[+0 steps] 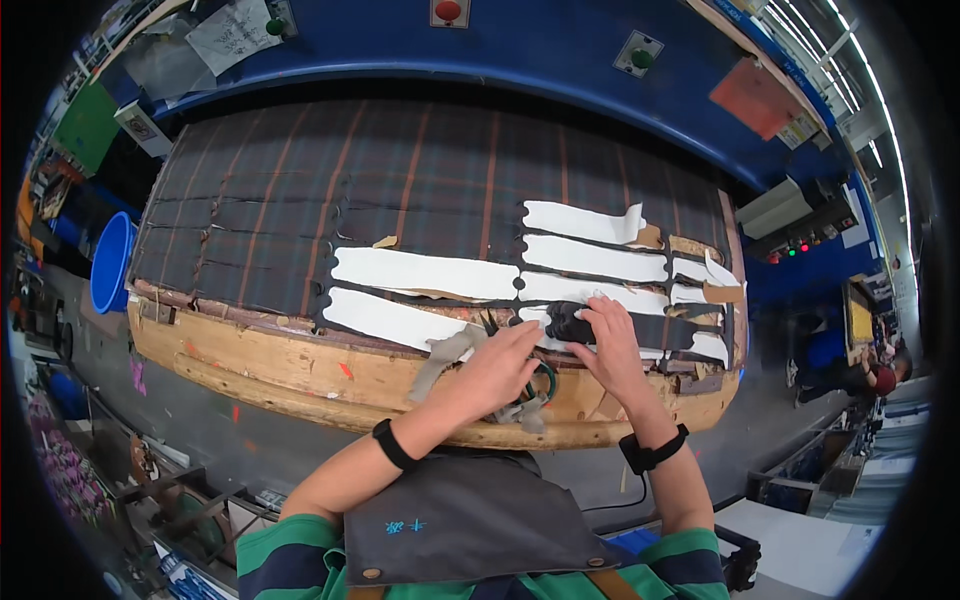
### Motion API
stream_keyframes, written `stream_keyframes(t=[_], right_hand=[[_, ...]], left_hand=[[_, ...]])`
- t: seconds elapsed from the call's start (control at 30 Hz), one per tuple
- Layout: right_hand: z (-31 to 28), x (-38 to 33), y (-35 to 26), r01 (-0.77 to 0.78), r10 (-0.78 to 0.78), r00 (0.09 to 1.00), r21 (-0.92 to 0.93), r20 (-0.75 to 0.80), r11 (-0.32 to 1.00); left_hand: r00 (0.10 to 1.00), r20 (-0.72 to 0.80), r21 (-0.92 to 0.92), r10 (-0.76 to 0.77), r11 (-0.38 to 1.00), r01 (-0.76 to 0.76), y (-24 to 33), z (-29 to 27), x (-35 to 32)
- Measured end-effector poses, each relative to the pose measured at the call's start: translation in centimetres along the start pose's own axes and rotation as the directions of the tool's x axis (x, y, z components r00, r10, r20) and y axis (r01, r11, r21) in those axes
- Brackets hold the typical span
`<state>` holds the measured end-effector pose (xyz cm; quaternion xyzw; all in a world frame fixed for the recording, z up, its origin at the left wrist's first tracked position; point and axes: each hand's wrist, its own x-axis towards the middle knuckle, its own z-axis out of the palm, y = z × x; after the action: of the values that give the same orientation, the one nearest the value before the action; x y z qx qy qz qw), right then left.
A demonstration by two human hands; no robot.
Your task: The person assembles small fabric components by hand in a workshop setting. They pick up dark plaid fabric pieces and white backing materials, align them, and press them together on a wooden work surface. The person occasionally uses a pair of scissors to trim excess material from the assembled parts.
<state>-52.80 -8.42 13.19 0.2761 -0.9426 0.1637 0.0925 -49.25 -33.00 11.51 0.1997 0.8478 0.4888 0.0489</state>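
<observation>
A worn wooden table (300, 375) carries plaid fabric (400, 170) with several white strips (420, 272) lying on it. My left hand (497, 372) grips a tool with green-rimmed handles (545, 380) at the near edge, beside grey scraps (440, 358). My right hand (605, 340) presses its fingers on a dark cut piece (570, 322) lying on the nearest white strip. Both wrists wear black bands.
A blue machine frame (540, 50) with red and green buttons arches behind the table. A blue bin (110, 262) stands at the left. A person in red (880, 375) is at the far right. Shelving and boxes fill the lower corners.
</observation>
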Motion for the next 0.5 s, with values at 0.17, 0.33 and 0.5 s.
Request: stream_keyframes(t=[0.17, 0.33, 0.5], right_hand=[[1.1, 0.4, 1.8, 0.075, -0.078, 0.997, 0.108, 0.024, 0.991], [1.4, 0.6, 3.2, 0.116, -0.111, 0.993, 0.214, -0.036, 0.970], [1.9, 0.6, 3.8, 0.163, -0.150, 0.985, 0.165, -0.090, 0.973]], left_hand=[[0.987, 0.046, 0.484, 0.155, 0.861, -0.157, 0.1, 1.2, 0.5], [0.994, 0.027, 0.604, 0.103, 0.791, -0.099, 0.8, 1.7, 0.1], [0.996, -0.001, 0.632, 0.089, 0.772, -0.068, 1.0, 2.6, 0.4]])
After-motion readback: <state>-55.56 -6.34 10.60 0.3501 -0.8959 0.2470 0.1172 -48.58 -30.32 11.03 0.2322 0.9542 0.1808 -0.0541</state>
